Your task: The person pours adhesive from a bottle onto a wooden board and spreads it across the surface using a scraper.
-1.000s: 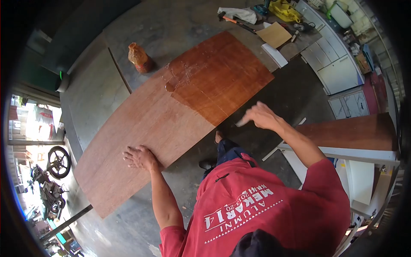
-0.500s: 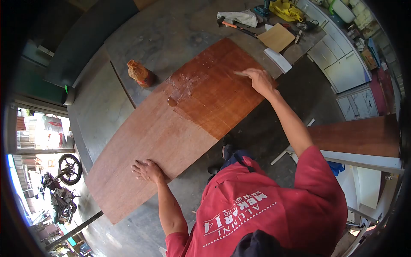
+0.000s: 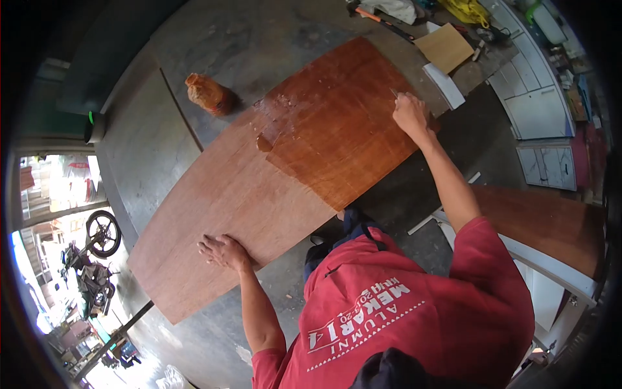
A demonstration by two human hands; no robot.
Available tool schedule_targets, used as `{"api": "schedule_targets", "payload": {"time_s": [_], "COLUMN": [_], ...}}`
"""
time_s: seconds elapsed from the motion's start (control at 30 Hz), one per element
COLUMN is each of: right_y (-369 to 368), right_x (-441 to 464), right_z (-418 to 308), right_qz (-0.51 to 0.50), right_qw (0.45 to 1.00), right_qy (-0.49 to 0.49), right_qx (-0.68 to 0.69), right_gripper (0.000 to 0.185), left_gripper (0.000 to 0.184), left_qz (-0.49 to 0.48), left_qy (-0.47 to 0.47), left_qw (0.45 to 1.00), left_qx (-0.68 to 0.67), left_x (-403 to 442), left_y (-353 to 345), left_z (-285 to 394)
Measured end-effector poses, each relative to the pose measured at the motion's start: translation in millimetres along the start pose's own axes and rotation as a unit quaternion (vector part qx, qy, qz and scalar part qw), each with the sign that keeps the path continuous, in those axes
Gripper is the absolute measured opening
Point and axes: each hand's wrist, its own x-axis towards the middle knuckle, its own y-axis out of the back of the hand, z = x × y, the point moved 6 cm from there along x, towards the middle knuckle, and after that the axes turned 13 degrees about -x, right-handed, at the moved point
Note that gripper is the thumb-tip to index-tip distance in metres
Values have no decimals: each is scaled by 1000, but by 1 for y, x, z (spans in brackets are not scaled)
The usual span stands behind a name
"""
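A curved-edged wooden panel (image 3: 214, 194) lies on the worktable. Its far right part carries a wet, orange-brown coat (image 3: 343, 129), while the near left part is dry and paler. A thick brown blob (image 3: 264, 143) and shiny streaks sit by the boundary. My left hand (image 3: 223, 251) rests flat on the dry wood, fingers spread, holding nothing. Over the coated far right edge, my right hand (image 3: 413, 115) is closed around a small thin spreader (image 3: 394, 93), mostly hidden by the fingers. An orange-brown stained container (image 3: 210, 96) stands behind the panel.
Toward the back right lie a hammer (image 3: 382, 24), a light wood piece (image 3: 444, 48), a white strip (image 3: 444, 85) and a yellow bag (image 3: 468, 11). A reddish-brown board (image 3: 544, 227) is at my right. A motorcycle (image 3: 87, 279) stands beyond the table's left side.
My right hand has moved toward the panel's right edge with the spreader, its wrist turned. The left hand keeps its place on the panel. The view has shifted slightly.
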Motion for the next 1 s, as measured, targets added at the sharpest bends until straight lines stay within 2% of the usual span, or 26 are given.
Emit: {"api": "schedule_targets", "payload": {"time_s": [0.13, 0.2, 0.33, 0.4, 0.43, 0.5, 0.53, 0.6, 0.67, 0.7, 0.73, 0.8, 0.83, 0.9, 0.97, 1.0], "right_y": [-11, -12, 20, 14, 17, 27, 31, 37, 41, 44, 47, 53, 55, 64, 70, 76], "right_x": [-4, -4, -18, -14, -11, -22, -24, -37, -67, -87, -111, -162, -184, -221, -243, -250], "right_z": [-73, -124, -240, -299, -306, -332, -316, -276, -241, -224, -208, -183, -173, -159, -148, -145], "right_qz": [23, -9, -20, 21, 25, 30, 1, 32, -10, -31, -53, -26, -14, -3, -73, -69], "right_qw": [999, 995, 990, 982, 981, 951, 955, 919, 930, 934, 937, 937, 939, 942, 946, 946], "right_qy": [8, 65, 49, 152, 155, 307, 295, 376, 355, 343, 329, 332, 327, 324, 304, 307], "right_qx": [31, 70, 127, 109, 109, 25, 40, 117, 92, 98, 104, 107, 101, 89, 83, 78], "right_gripper": [20, 16, 18, 18, 18, 20, 24, 26, 31, 33, 34, 34, 35, 35, 34, 34], "left_gripper": [57, 57, 58, 59, 58, 58, 58, 57, 58, 59, 59, 57, 57, 56, 55, 55], "left_qz": [-8, -9, -2, -11, 8, 5, -6, -6, -40, -19, -24, 32, 27, 50, 52, 58], "left_qy": [-6, -1, 0, -2, -11, -32, -50, -74, -130, -114, -113, -60, -55, -5, 3, 7], "left_qw": [1000, 1000, 1000, 1000, 1000, 998, 995, 991, 952, 926, 924, 959, 957, 977, 982, 986], "left_qx": [0, 1, -15, -10, -17, -53, -83, -109, -276, -358, -365, -277, -282, -206, -182, -153], "left_x": [-2, -2, -1, 0, -1, 5, 2, 9, 21, 25, 33, 50, 55, 64, 70, 73], "left_y": [4, 5, 4, 5, 7, 12, 16, 20, 17, 17, 22, 39, 48, 70, 68, 66], "left_z": [8, 10, 5, 5, 6, 2, -6, -37, -81, -104, -123, -161, -162, -164, -160, -159]}}
